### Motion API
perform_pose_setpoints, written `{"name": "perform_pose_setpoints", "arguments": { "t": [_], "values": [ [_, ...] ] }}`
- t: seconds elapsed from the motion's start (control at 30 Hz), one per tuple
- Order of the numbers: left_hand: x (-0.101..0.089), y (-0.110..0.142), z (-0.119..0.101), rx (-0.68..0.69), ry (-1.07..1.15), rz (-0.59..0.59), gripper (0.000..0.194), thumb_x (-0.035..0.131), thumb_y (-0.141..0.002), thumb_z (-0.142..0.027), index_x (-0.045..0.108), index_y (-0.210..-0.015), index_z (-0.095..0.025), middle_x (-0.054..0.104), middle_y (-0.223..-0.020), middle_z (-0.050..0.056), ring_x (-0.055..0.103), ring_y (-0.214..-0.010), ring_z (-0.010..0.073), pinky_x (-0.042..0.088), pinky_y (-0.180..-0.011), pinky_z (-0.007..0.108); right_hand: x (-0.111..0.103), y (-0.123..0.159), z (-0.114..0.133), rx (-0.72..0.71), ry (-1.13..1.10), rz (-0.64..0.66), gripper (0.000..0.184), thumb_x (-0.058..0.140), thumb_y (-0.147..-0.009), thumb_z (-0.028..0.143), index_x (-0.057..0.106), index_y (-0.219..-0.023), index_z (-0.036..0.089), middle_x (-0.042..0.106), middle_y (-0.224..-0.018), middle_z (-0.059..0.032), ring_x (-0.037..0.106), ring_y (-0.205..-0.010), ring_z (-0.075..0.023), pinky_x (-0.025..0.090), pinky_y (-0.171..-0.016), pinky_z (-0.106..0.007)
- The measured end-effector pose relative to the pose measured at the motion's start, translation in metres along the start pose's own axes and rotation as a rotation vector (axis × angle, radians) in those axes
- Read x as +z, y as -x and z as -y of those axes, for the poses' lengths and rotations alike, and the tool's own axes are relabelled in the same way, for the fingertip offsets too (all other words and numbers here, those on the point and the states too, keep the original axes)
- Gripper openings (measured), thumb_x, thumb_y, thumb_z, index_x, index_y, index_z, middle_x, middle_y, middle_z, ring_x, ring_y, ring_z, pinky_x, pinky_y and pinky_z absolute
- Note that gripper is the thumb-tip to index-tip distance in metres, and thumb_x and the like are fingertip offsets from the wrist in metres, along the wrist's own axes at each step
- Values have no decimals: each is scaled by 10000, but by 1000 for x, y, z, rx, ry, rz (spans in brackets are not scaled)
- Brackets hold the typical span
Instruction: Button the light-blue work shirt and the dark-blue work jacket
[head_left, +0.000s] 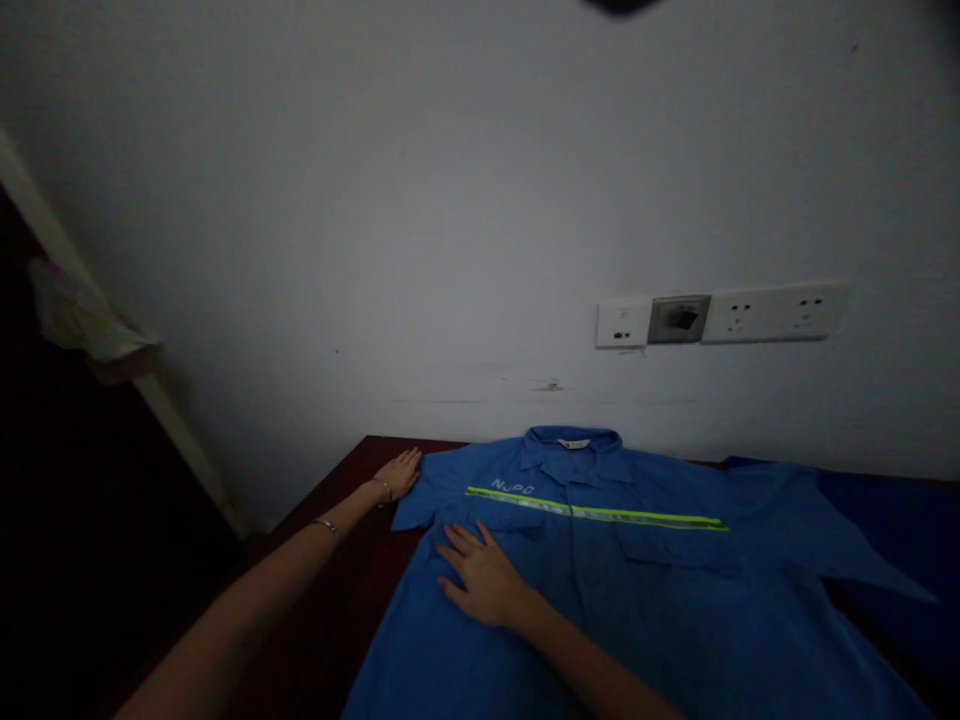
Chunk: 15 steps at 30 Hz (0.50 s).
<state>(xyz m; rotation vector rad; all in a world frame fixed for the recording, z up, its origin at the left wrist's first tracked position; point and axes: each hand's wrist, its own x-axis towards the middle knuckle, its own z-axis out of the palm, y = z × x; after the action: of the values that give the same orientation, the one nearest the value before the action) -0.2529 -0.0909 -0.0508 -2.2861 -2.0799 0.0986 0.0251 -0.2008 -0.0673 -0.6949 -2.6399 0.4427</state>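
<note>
A blue short-sleeved work shirt (pixel 585 600) lies spread front side up, its collar toward the wall. Across its chest runs a yellow and silver reflective strip (pixel 600 513), with white letters above it on one side. My left hand (pixel 400 474) rests at the edge of the left-lying sleeve, fingers extended and nothing gripped. Flat on the shirt front, below the strip, lies my right hand (pixel 480 575) with its fingers spread. The shirt's lower hem is out of view.
The shirt lies on a dark reddish table (pixel 337 500) set against a pale wall (pixel 375 200). Several socket plates (pixel 776 312) are on the wall. Darker blue cloth (pixel 907 530) lies at the right. A whitish cloth or bag (pixel 82 315) hangs at the left.
</note>
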Motion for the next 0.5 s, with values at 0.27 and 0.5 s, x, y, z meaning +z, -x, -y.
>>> {"name": "perform_pose_setpoints", "arguments": {
  "t": [0.27, 0.5],
  "values": [
    [-4, -22, 12, -152, 101, 22, 515, 428, -780, -202, 369, -1287, -139, 452, -1282, 122, 402, -1192, 201, 308, -978, 298, 4, -1, -4, -3, -24, -24, 505, 321, -852, 450, 414, -1281, 202, 325, -1380, -104, 260, -1277, -234, 110, -1040, -497],
    [-11, -33, 9, -189, 165, -40, 355, 527, -668, -161, 614, -1012, -147, 556, -1141, 121, 440, -1140, 230, 309, -976, 297, 1, -2, -4, 10, -19, -5, 500, 318, -852, 439, 414, -1281, 201, 329, -1379, -100, 258, -1278, -230, 102, -1044, -490]
  ]
}}
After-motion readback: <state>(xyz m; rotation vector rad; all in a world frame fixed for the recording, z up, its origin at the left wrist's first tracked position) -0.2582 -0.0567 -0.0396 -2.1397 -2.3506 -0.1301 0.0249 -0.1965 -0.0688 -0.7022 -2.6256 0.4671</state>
